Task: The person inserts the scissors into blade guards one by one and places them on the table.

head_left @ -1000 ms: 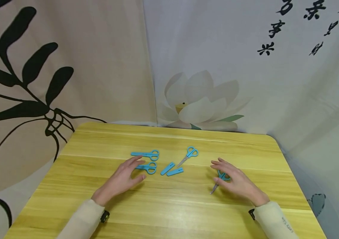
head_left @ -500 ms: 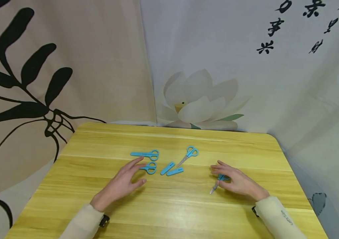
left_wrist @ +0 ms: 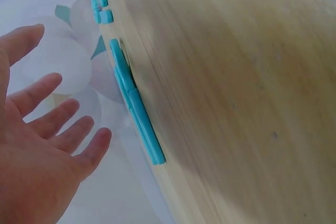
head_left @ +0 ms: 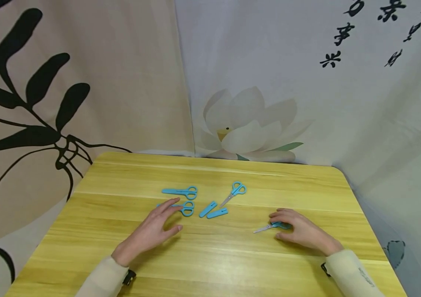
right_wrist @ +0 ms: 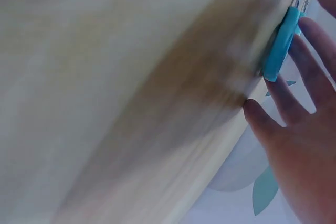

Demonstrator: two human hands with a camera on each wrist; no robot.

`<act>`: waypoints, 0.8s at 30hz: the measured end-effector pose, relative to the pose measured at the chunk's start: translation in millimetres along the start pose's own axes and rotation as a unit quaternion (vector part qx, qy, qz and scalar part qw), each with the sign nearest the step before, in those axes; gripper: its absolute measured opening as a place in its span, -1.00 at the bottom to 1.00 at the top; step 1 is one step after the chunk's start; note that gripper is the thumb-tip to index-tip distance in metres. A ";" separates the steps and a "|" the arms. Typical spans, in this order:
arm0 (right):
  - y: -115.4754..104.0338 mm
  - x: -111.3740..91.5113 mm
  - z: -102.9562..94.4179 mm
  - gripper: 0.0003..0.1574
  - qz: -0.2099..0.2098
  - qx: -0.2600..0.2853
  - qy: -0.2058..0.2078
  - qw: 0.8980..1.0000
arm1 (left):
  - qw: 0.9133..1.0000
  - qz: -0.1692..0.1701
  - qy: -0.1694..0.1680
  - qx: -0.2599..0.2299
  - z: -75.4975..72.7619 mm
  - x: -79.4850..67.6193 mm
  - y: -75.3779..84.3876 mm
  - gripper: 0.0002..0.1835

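My right hand (head_left: pixel 303 231) touches the light-blue handle of a small pair of scissors (head_left: pixel 278 225), whose bare blades point left. Its fingertips lie along the handle (right_wrist: pixel 280 48) in the right wrist view; the thumb looks apart from it in the head view. My left hand (head_left: pixel 149 233) hovers with spread fingers, holding nothing. It partly hides one sheathed pair of scissors (head_left: pixel 187 208). Another sheathed pair (head_left: pixel 185 192) lies just beyond. In the left wrist view, the sheathed scissors (left_wrist: pixel 136 103) are apart from the fingers.
Mid-table, an uncovered pair of scissors (head_left: pixel 237 189) lies with its blades toward the near left. Two loose blue blade covers (head_left: pixel 208 209) lie beside its tips. The wooden table (head_left: pixel 210 264) backs onto a printed curtain (head_left: pixel 139 82).
The right hand has shifted slightly right and nearer, its fingers curving more. The scissors under it have turned so their blades point more to the left. The left hand has barely moved.
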State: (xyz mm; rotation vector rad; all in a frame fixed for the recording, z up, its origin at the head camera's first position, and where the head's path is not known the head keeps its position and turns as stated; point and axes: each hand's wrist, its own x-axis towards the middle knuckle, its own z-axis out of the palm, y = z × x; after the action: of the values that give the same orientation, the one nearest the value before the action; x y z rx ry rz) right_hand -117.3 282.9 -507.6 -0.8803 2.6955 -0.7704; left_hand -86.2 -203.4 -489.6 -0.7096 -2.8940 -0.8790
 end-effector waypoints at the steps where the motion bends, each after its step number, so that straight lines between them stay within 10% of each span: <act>1: 0.7 -1.0 0.4 -0.47 -0.002 0.002 0.005 1.000 | 1.000 0.000 -0.001 0.000 0.1 -0.1 -0.1 -0.29; 24: -2.0 7.2 8.6 -0.77 -0.011 -0.021 0.058 0.998 | 0.999 0.026 -0.042 -0.007 12.3 9.0 22.8 -0.34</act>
State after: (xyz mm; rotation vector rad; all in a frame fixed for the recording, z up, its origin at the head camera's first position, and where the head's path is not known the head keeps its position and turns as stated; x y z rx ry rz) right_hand -119.1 273.7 -513.9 -0.9029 2.8162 -0.7964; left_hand -83.1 -176.4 -486.6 -0.8398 -2.9297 -0.8848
